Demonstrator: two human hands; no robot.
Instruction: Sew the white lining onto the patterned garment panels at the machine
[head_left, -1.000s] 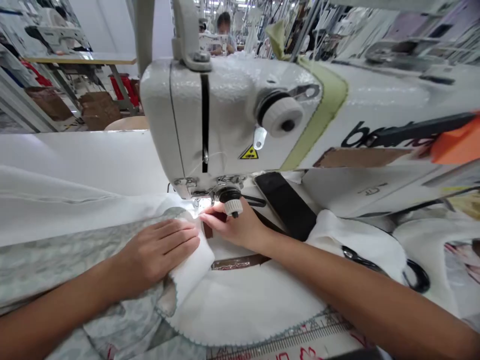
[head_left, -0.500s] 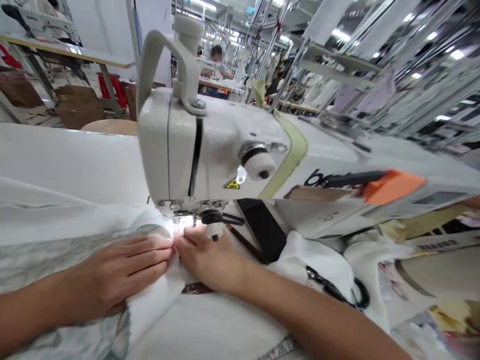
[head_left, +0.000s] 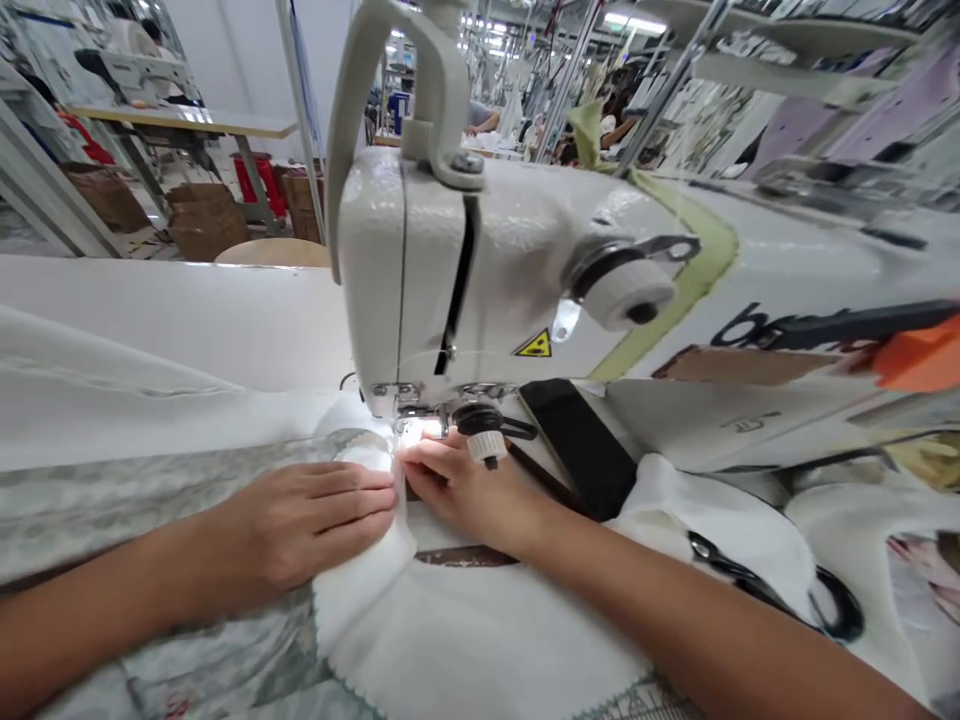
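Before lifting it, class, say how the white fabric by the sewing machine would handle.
The white fabric looks floppy, since it folds softly beside the left hand. It is probably light for its size, lying in thin layers.

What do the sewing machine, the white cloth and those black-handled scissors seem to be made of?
The sewing machine head looks like painted metal: a hard, glossy off-white shell with sharp highlights. The white cloth seems a soft woven textile, since it folds and drapes, though its fibre can't be told. The scissors' black loop handles look like smooth moulded plastic, possibly coated metal.
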